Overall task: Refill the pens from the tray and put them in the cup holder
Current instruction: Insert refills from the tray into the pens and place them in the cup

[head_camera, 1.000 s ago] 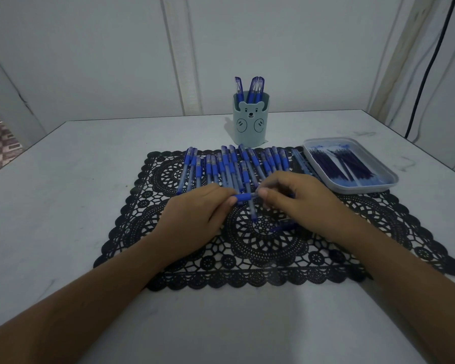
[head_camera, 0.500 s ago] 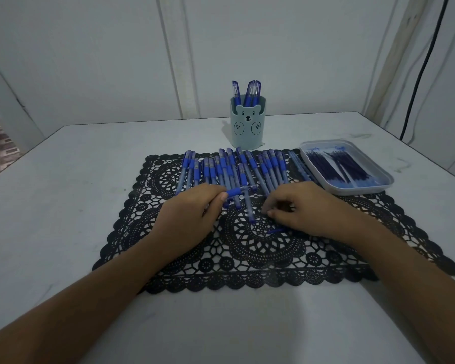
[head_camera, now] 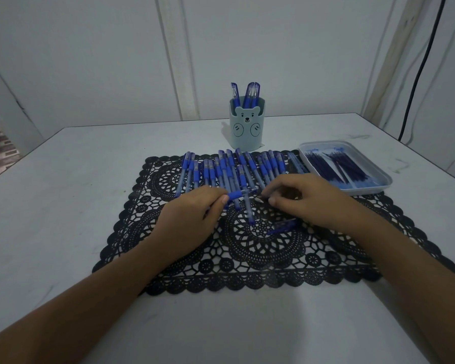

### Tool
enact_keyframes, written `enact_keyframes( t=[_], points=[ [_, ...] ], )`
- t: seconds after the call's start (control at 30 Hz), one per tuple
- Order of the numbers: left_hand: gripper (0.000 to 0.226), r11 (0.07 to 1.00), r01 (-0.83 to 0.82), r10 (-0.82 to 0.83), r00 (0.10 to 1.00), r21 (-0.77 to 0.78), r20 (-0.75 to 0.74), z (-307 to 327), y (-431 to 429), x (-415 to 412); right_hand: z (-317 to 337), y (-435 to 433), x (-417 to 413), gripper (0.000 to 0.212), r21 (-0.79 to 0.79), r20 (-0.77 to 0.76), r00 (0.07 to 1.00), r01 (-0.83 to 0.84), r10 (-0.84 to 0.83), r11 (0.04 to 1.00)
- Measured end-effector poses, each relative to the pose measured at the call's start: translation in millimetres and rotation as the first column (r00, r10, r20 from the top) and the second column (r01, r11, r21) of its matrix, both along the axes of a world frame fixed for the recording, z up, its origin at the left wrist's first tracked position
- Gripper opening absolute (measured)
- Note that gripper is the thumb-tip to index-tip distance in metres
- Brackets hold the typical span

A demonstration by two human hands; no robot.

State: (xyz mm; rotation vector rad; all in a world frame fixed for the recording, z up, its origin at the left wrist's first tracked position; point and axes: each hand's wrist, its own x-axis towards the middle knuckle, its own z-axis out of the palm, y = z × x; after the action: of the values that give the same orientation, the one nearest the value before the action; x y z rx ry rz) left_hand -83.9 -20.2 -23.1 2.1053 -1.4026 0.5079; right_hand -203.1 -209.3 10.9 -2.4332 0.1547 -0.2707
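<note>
- Left hand (head_camera: 192, 219) grips the pen (head_camera: 241, 193) by its blue sleeve, long axis crosswise, open end pointing right.
- Right hand (head_camera: 305, 199), fingers curled, pinches the small tip (head_camera: 259, 199) just beside that end.
- Refills (head_camera: 334, 168) lie in the tray (head_camera: 363, 191), off to the right and nearer the right hand.
- Cup holder (head_camera: 247, 135) straight ahead shows a bear face; no readable writing anywhere.

Matt black lace mat (head_camera: 260, 248), glossy plastic tray (head_camera: 363, 189), smooth plastic cup holder (head_camera: 247, 132)
</note>
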Motion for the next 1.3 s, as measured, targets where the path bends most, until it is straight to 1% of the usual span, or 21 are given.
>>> enact_keyframes(
  t=[0.1, 0.17, 0.23, 0.37, 0.4, 0.47, 0.53, 0.57, 0.6, 0.63, 0.67, 0.73, 0.77, 0.8, 0.87, 0.97, 1.03, 1.1, 1.17, 1.23, 1.3],
  points=[
    [0.037, 1.000, -0.006, 0.006, 1.000, 0.004, 0.001, -1, 0, 0, 1, 3, 0, 0.012, 0.088, 0.080, 0.995, 0.048, -0.055, 0.995],
    [0.038, 1.000, 0.001, -0.001, 1.000, 0.020, -0.002, -1, 0, 0, 1, 9, 0, 0.018, 0.162, 0.092, 0.995, 0.030, -0.046, 0.986],
    [0.039, 0.999, 0.004, -0.005, 1.000, 0.044, 0.012, 0, 0, -2, 0, 16, 1, 0.019, 0.131, 0.092, 0.996, 0.012, -0.024, 0.991],
    [0.036, 0.998, 0.008, -0.010, 0.999, 0.062, 0.040, 1, -1, -4, -2, 18, 3, 0.007, 0.071, 0.102, 0.993, 0.049, -0.056, 0.996],
    [0.037, 0.999, 0.008, -0.010, 0.999, 0.052, 0.030, 1, -1, -3, 0, 14, 2, 0.009, 0.093, 0.094, 0.993, 0.060, -0.068, 0.994],
    [0.037, 1.000, 0.007, -0.007, 1.000, 0.006, -0.015, -1, -1, 0, 5, 3, 0, 0.008, 0.212, 0.113, 0.986, 0.093, -0.119, 0.973],
    [0.038, 0.999, -0.017, 0.014, 0.998, -0.052, -0.062, -2, -1, 4, 7, -11, 0, 0.012, 0.422, 0.164, 0.956, 0.155, -0.244, 0.893],
    [0.039, 0.997, -0.033, 0.028, 0.997, -0.074, -0.077, -1, -1, 5, 8, -19, 0, 0.015, 0.550, 0.187, 0.921, 0.190, -0.342, 0.813],
    [0.039, 0.995, -0.049, 0.041, 0.995, -0.090, -0.086, -1, -1, 5, 9, -27, 1, 0.017, 0.657, 0.206, 0.866, 0.222, -0.455, 0.720],
    [0.040, 0.993, -0.061, 0.052, 0.994, -0.098, -0.092, 0, -1, 4, 9, -34, 1, 0.017, 0.718, 0.228, 0.792, 0.256, -0.566, 0.647],
    [0.041, 0.993, -0.068, 0.059, 0.994, -0.101, -0.092, 1, -1, 3, 9, -40, 1, 0.015, 0.719, 0.258, 0.712, 0.310, -0.653, 0.622],
    [0.040, 0.993, -0.070, 0.061, 0.994, -0.099, -0.086, 1, -1, 2, 4, -47, 0, 0.007, 0.564, 0.369, 0.593, 0.468, -0.715, 0.680],
    [0.040, 0.993, -0.069, 0.061, 0.995, -0.096, -0.083, 1, -1, 2, 0, -47, 0, 0.004, 0.438, 0.440, 0.578, 0.529, -0.687, 0.727],
    [0.040, 0.993, -0.069, 0.061, 0.995, -0.093, -0.083, 0, -1, 3, -4, -46, 0, 0.004, 0.305, 0.498, 0.592, 0.565, -0.634, 0.767],
    [0.040, 0.994, -0.068, 0.060, 0.994, -0.091, -0.090, -1, -1, 4, -13, -45, 3, 0.006, 0.056, 0.551, 0.663, 0.576, -0.506, 0.815],
    [0.040, 0.994, -0.077, 0.069, 0.993, -0.079, -0.098, -1, -1, 4, -24, -49, 9, 0.010, -0.214, 0.515, 0.745, 0.590, -0.423, 0.778],
    [0.039, 0.995, -0.080, 0.074, 0.992, -0.067, -0.098, -1, 0, 3, -27, -51, 8, 0.013, -0.336, 0.445, 0.779, 0.603, -0.442, 0.723],
    [0.035, 0.995, -0.084, 0.079, 0.992, -0.059, -0.096, 0, -1, 3, -29, -49, 7, 0.019, -0.452, 0.334, 0.810, 0.587, -0.482, 0.672],
    [0.037, 0.994, -0.087, 0.081, 0.992, -0.059, -0.094, 0, -1, 3, -29, -46, 7, 0.029, -0.529, 0.211, 0.831, 0.539, -0.514, 0.655],
    [0.036, 0.994, -0.093, 0.086, 0.991, -0.064, -0.103, 0, -2, 3, -27, -45, 8, 0.039, -0.533, 0.161, 0.836, 0.521, -0.525, 0.667],
    [0.030, 0.993, -0.098, 0.091, 0.990, -0.065, -0.109, 0, -1, 3, -23, -48, 7, 0.039, -0.484, 0.190, 0.824, 0.552, -0.534, 0.680]
  ],
)
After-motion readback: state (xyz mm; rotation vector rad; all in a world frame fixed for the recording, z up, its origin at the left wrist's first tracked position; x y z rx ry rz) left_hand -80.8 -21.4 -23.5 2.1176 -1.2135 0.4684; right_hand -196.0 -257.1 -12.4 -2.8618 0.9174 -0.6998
